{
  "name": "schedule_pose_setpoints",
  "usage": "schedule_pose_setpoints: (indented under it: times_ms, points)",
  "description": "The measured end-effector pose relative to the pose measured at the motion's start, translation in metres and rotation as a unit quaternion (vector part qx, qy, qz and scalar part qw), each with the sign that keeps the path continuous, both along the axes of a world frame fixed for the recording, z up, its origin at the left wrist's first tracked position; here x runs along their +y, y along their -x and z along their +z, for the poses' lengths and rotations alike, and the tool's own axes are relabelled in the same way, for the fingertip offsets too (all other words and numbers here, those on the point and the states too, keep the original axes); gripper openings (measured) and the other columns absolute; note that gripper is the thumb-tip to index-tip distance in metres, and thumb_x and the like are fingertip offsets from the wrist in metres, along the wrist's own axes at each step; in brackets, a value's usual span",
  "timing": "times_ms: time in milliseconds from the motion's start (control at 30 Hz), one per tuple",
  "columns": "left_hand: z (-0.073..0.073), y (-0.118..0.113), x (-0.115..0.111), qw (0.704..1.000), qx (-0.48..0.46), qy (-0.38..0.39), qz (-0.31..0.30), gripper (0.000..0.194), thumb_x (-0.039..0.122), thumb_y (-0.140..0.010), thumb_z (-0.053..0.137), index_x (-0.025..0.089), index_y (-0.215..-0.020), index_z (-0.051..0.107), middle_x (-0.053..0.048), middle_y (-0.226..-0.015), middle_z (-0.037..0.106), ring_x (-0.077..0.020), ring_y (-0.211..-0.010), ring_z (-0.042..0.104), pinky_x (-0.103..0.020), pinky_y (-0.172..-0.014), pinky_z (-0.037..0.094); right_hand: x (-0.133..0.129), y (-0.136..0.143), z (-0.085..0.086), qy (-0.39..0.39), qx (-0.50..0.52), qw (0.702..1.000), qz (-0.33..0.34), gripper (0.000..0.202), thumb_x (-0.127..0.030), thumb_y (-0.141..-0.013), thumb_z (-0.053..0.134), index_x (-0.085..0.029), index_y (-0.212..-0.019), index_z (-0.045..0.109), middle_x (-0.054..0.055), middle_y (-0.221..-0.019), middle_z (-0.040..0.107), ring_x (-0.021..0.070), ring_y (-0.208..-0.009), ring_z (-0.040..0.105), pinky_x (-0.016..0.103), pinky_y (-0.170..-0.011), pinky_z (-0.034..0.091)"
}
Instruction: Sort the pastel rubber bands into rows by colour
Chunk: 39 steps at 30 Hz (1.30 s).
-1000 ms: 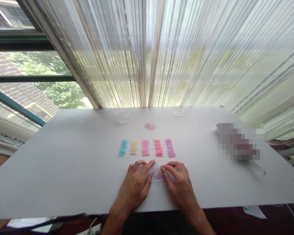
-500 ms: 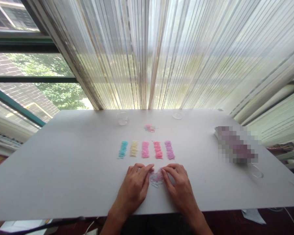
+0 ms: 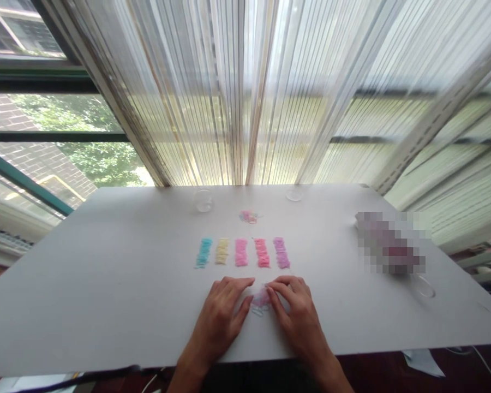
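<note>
A small loose pile of pastel paper clips lies on the white table between my two hands. My left hand rests at the pile's left side, its thumb and fingers apart with nothing held. On the other side, my right hand pinches thumb and forefinger together at the pile's upper right edge, on what looks like a paper clip, mostly hidden by the fingertips. Beyond the hands are sorted rows of clips: blue, yellow, pink, coral and purple.
Another mixed heap of clips lies farther back on the table. A clear round container stands behind left, a clear lid behind right. A blurred-out pouch-like object with a loop lies at right. Curtains hang behind.
My left thumb and forefinger have spread wider apart. My right fingers stay pinched by the pile. The whole view has shifted slightly.
</note>
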<state>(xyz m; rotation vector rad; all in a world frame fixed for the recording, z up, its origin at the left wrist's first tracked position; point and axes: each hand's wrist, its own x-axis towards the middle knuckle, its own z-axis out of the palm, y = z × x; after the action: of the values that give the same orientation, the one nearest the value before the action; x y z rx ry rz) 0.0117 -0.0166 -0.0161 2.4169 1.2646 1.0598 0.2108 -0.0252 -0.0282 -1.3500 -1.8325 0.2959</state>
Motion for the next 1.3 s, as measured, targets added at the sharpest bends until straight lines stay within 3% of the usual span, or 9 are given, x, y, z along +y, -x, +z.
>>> schedule_pose_setpoints:
  times_ms: [367,567,733,1300]
  points:
    - [0.0072,-0.0021,-0.0016,1.000,-0.014,-0.021,-0.003,0.012,0.020,-0.103,0.056,0.021,-0.103,0.068,-0.004,-0.092,0.072,-0.0197,-0.084,0.065,-0.034,-0.076,0.048,-0.0040,-0.0013,0.0067,-0.011,-0.012,0.997,0.078,0.018,-0.022,-0.100,0.059,-0.027,-0.110,0.073,0.007,-0.101,0.067,0.0235,-0.098,0.063,0.041,-0.086,0.058]
    - [0.0073,-0.0025,-0.0019,1.000,-0.023,-0.019,0.002,0.011,0.022,-0.101,0.058,0.021,-0.109,0.066,-0.004,-0.095,0.073,-0.0189,-0.080,0.065,-0.034,-0.076,0.049,-0.0046,0.0000,0.0063,-0.019,-0.004,0.997,0.074,0.020,-0.019,-0.098,0.061,-0.028,-0.112,0.073,0.007,-0.102,0.067,0.0235,-0.099,0.064,0.041,-0.086,0.059]
    - [0.0085,-0.0031,-0.0010,1.000,-0.018,-0.020,-0.011,0.009,0.019,-0.101,0.057,0.021,-0.099,0.065,-0.003,-0.090,0.072,-0.0195,-0.082,0.065,-0.034,-0.077,0.047,-0.0047,-0.0007,0.0055,-0.026,0.006,0.997,0.074,0.020,-0.017,-0.098,0.062,-0.027,-0.111,0.073,0.007,-0.101,0.066,0.0231,-0.098,0.063,0.040,-0.085,0.059]
    - [0.0069,-0.0014,-0.0013,1.000,-0.023,-0.009,-0.006,0.009,0.021,-0.102,0.057,0.021,-0.098,0.065,-0.003,-0.089,0.071,-0.0181,-0.078,0.064,-0.033,-0.075,0.048,-0.0026,-0.0006,0.0037,-0.029,0.026,0.997,0.063,0.019,-0.017,-0.097,0.064,-0.028,-0.108,0.074,0.007,-0.098,0.066,0.0236,-0.096,0.064,0.039,-0.082,0.060]
